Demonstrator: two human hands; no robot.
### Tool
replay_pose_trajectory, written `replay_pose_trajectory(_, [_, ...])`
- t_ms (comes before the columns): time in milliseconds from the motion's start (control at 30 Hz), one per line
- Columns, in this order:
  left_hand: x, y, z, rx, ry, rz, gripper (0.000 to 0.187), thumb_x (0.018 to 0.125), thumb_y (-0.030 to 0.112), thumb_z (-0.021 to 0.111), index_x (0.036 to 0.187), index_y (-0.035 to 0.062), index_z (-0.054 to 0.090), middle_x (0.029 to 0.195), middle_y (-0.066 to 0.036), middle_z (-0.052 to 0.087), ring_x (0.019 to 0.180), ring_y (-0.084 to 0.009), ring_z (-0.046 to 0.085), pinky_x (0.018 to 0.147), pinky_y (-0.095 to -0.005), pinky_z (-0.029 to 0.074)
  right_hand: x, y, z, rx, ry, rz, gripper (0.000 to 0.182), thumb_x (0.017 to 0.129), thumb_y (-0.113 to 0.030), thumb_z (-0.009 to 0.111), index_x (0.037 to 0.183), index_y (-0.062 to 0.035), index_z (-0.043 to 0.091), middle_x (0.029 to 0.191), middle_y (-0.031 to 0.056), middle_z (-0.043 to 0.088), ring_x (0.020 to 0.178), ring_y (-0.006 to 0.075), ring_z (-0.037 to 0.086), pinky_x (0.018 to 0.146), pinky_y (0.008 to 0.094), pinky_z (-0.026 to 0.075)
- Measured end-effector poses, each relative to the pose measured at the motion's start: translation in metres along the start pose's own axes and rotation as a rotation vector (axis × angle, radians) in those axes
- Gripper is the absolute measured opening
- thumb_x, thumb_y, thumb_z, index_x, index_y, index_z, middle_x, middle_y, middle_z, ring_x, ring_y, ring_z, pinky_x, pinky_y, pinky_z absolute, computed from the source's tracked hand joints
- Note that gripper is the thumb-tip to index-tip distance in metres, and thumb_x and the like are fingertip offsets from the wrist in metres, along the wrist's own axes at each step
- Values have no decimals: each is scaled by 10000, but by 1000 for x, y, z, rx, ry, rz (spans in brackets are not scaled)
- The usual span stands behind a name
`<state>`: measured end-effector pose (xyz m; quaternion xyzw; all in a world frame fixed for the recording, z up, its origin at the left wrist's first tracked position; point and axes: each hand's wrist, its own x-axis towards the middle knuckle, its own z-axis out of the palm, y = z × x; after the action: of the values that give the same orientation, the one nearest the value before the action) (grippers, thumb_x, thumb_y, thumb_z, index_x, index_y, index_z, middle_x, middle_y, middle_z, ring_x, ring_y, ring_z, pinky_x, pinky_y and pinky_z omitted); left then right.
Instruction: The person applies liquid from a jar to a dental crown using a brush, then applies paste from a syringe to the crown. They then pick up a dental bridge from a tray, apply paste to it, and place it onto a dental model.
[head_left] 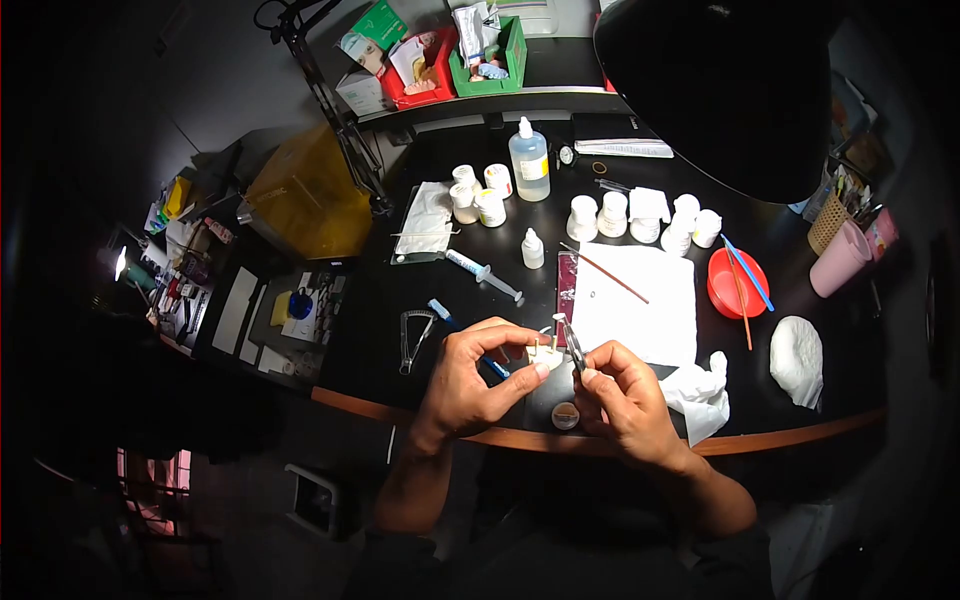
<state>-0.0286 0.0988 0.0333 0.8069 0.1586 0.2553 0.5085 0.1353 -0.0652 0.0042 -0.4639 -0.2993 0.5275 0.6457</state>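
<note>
My left hand (478, 378) pinches a small cream-coloured dental model (545, 357) between thumb and fingers, with short posts standing up from it. My right hand (632, 405) is closed around metal tweezers (573, 345), their tips pointing up and away from me. A tiny whitish piece (559, 317) shows at the tweezers' tips, just above the model; its kind is too small to make out. Both hands are close together over the front of the black desk. Below them lies a small round container (565, 416). A blue pen-like tool (440, 312) runs partly behind my left hand.
A white cloth (635, 300) bears a thin brush (612, 275). Around it stand white jars (583, 217), a dropper bottle (533, 249), a large clear bottle (530, 165) and a red bowl (724, 285). A syringe (483, 275) and metal caliper (413, 342) lie left. A dark lamp hood (720, 90) overhangs the right.
</note>
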Motion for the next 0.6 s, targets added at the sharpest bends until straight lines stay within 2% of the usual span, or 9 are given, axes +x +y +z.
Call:
replay_pose_trajectory(67, [0,-1,-3,-83,-21,-41,270,901,63,740,1129,-80,756,1045,-138,741,878,-125,670,780,-262,517,-2,1,4,-35,21,-53,72,1111,-100,536,1076,-40,516,764,-32,493,641,30,443,572,223,394])
replay_pose_trajectory(167, [1,0,-2,-172,-1,-75,276,878,138,766,1096,-29,789,959,-96,750,800,-101,648,734,-262,499,-5,0,9,-60,60,-89,58,1099,-79,554,1079,-38,519,767,-37,498,653,18,449,573,211,385])
replay_pose_trajectory(367, [1,-4,1,-222,-3,-83,287,873,136,762,1099,-37,792,923,-79,733,758,-86,611,712,-249,472,-6,7,9,-268,120,-150,73,1082,-83,588,1060,-25,549,770,-33,543,637,10,465,544,212,371])
replay_pose_trajectory(600, [0,-8,1,-258,-19,-76,310,883,168,747,1106,-43,790,932,-82,731,749,-82,587,699,-252,455,-5,14,7,-309,145,-192,73,1067,-76,605,1048,-11,578,775,-12,576,630,16,495,536,220,385])
